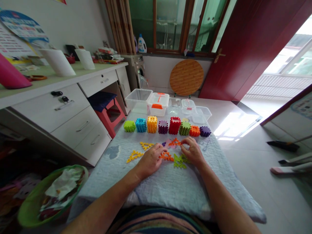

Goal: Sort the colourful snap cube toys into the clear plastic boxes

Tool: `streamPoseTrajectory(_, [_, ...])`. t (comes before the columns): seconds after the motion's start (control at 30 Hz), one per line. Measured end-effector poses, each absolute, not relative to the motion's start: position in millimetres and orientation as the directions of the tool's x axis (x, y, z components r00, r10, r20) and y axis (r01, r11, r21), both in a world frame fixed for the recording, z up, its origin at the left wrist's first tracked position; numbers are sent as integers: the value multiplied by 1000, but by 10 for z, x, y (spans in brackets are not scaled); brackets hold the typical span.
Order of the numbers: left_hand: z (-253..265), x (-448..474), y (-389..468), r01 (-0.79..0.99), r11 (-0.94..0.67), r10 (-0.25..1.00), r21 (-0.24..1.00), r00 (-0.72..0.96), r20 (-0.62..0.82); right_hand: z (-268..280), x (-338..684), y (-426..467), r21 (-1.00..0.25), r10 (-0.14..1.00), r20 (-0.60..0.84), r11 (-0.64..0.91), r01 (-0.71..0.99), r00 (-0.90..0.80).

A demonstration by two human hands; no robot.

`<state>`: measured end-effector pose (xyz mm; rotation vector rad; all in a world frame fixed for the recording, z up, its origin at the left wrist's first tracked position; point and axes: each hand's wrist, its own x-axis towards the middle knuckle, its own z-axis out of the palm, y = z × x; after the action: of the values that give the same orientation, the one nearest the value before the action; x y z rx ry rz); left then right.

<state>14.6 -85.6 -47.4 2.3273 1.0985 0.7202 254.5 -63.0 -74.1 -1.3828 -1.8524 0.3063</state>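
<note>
My left hand (pixel 151 159) is closed, its fingertips pinched at the left end of the nearer orange toothed triangle piece (pixel 167 157). A small purple piece (pixel 164 144) shows just past those fingers. My right hand (pixel 192 152) pinches the right corner of the farther orange toothed triangle piece (pixel 175 142). Below the right hand lies a lime green toothed piece (pixel 179 161), partly covered by the fingers. To the left are two flat yellow pieces, a yellow triangle (pixel 146 146) and a yellow arched piece (pixel 134 156).
Behind the flat pieces runs a row of several toothed block cubes, among them a yellow cube (pixel 152 124) and a red cube (pixel 175 125). Clear plastic boxes (pixel 138 97) and a lidded box (pixel 158 104) stand at the cloth-covered table's (pixel 146 185) far end.
</note>
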Motion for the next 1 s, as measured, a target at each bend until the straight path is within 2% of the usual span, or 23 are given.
streamPoseTrajectory(0.23, [-591,397,-733,518,-568,820,640,427,382,-642,2606,-707,-679,789,607,450,580,98])
streamPoseTrajectory(0.37, [-701,357,-720,574,-566,822,593,449,350,-581,2586,-780,-589,700,704,480,650,120])
streamPoseTrajectory(0.53, [-752,305,-767,601,-604,796,523,479,370,-559,2563,-821,-431,623,781,493,756,39])
streamPoseTrajectory(0.67, [-752,322,-775,638,-603,795,478,437,421,-622,2498,-813,-377,706,704,466,800,-79])
streamPoseTrajectory(0.77, [-733,332,-781,620,-610,792,493,458,405,-655,2441,-806,-456,792,579,510,730,-192])
streamPoseTrajectory(0.87, [-708,334,-795,563,-634,771,530,509,383,-675,2453,-784,-558,831,530,492,668,-169])
streamPoseTrajectory(1.0, [-717,335,-793,548,-650,757,526,521,394,-747,2577,-730,-514,878,464,373,772,-115])
